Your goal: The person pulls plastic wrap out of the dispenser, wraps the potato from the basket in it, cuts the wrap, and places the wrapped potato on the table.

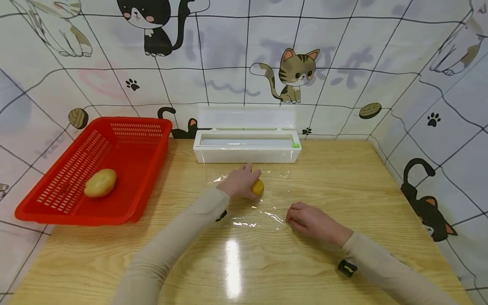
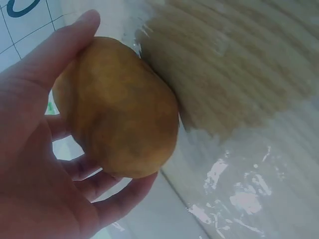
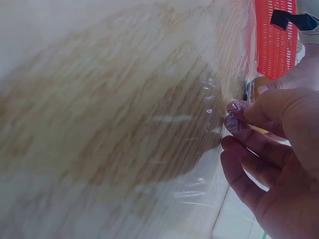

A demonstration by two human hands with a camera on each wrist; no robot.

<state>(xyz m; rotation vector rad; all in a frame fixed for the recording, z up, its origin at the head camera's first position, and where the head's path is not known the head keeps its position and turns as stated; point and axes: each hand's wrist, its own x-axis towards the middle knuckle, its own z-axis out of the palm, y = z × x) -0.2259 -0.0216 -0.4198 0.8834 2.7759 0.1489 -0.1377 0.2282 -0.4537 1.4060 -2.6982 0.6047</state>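
Note:
My left hand grips a yellow-brown potato over a sheet of clear cling film on the table. In the left wrist view the potato lies between thumb and curled fingers, its broad side facing the camera. My right hand is at the film's near right corner. Seen from the right wrist, its thumb and forefinger pinch the film's edge, and crinkled film covers those fingertips. The film stretches from the white cling film box, which stands behind the left hand with its lid raised.
A red plastic basket stands on the left with another potato in it. A small green piece sits at the box's right end. Cat-patterned sheeting lines the back and sides of the wooden table.

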